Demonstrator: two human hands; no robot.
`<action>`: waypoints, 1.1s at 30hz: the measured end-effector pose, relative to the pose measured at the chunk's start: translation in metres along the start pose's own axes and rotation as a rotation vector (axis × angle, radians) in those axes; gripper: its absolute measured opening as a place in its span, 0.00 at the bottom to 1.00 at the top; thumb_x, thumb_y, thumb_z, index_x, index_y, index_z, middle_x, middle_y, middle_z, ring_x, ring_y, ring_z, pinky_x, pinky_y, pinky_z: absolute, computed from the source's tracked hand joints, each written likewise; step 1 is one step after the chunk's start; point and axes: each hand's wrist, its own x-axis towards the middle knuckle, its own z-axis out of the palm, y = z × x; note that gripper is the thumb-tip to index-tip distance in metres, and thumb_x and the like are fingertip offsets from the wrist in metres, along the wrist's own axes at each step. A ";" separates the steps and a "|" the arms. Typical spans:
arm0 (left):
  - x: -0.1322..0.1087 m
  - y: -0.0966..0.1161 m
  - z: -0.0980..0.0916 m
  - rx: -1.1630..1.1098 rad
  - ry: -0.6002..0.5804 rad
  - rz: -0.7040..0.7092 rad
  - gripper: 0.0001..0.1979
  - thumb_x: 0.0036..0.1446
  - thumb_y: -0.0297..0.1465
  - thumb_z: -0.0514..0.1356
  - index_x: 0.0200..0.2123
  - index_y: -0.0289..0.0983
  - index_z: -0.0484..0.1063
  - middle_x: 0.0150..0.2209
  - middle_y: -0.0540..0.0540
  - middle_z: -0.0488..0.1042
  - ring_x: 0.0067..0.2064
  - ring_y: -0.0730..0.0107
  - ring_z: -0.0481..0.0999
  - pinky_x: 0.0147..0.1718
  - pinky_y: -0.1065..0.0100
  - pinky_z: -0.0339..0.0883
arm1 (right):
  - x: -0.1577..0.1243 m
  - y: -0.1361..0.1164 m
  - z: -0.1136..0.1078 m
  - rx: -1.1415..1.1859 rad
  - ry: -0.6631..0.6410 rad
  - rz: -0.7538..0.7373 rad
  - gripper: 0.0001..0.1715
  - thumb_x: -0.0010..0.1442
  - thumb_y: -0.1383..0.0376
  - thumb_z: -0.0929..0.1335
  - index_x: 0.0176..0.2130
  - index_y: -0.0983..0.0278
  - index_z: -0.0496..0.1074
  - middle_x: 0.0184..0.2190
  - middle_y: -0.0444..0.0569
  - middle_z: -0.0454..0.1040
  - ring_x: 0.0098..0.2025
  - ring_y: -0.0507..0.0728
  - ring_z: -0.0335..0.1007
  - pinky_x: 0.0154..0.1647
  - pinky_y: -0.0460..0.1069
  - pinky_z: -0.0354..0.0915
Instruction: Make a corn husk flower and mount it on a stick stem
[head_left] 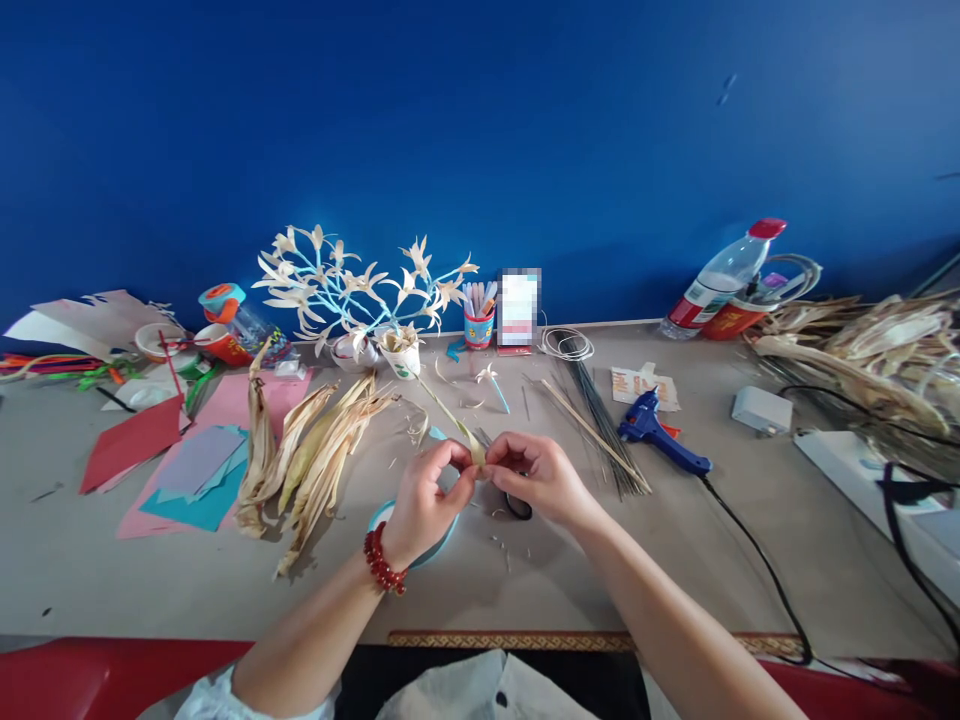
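Both hands meet over the middle of the table, pinching one pale green-yellow corn husk strip (468, 440) whose narrow end points away toward the cups. My left hand (429, 500), with a red bead bracelet (383, 562) at the wrist, grips it between thumb and forefinger. From the other side my right hand (541, 482) pinches the same strip, fingertips nearly touching the left ones. Beneath the hands lie scissors with a black handle (519, 507), partly hidden, and a blue-rimmed round thing (442, 550), mostly covered by my left hand. A single husk flower (489, 374) on a blue stem lies beyond.
Dried corn husks (307, 460) lie to the left beside coloured paper (202, 490). White cups (401, 358) of husk flowers stand at the back near a pen holder (480, 328). To the right are thin wires (604, 415), a blue glue gun (660, 430) with its cord, a bottle (720, 280) and a power strip (862, 490).
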 end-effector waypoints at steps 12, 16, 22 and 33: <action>0.001 0.002 -0.002 -0.001 -0.022 0.032 0.04 0.61 0.29 0.57 0.32 0.39 0.67 0.31 0.49 0.74 0.35 0.67 0.72 0.39 0.68 0.64 | -0.001 0.002 0.000 -0.085 -0.009 -0.012 0.07 0.55 0.64 0.71 0.27 0.64 0.72 0.21 0.41 0.68 0.23 0.48 0.59 0.23 0.43 0.56; 0.002 0.002 -0.001 0.003 -0.036 0.018 0.04 0.61 0.28 0.57 0.32 0.39 0.67 0.30 0.49 0.73 0.34 0.67 0.72 0.36 0.69 0.64 | -0.002 0.001 0.000 -0.160 -0.010 -0.028 0.05 0.54 0.66 0.70 0.27 0.63 0.71 0.22 0.40 0.68 0.24 0.49 0.62 0.24 0.43 0.56; 0.001 0.003 -0.002 0.043 -0.028 0.048 0.04 0.60 0.26 0.56 0.32 0.39 0.66 0.30 0.49 0.72 0.33 0.67 0.71 0.36 0.68 0.64 | -0.001 0.006 0.007 -0.225 0.039 -0.092 0.03 0.52 0.69 0.68 0.27 0.63 0.70 0.21 0.40 0.70 0.24 0.49 0.64 0.25 0.43 0.56; 0.000 0.001 0.003 0.116 0.017 0.043 0.06 0.57 0.24 0.56 0.30 0.39 0.64 0.28 0.50 0.71 0.32 0.68 0.72 0.36 0.68 0.64 | -0.003 0.010 0.013 -0.389 0.116 -0.272 0.05 0.51 0.72 0.67 0.27 0.62 0.67 0.23 0.41 0.69 0.27 0.51 0.64 0.30 0.44 0.59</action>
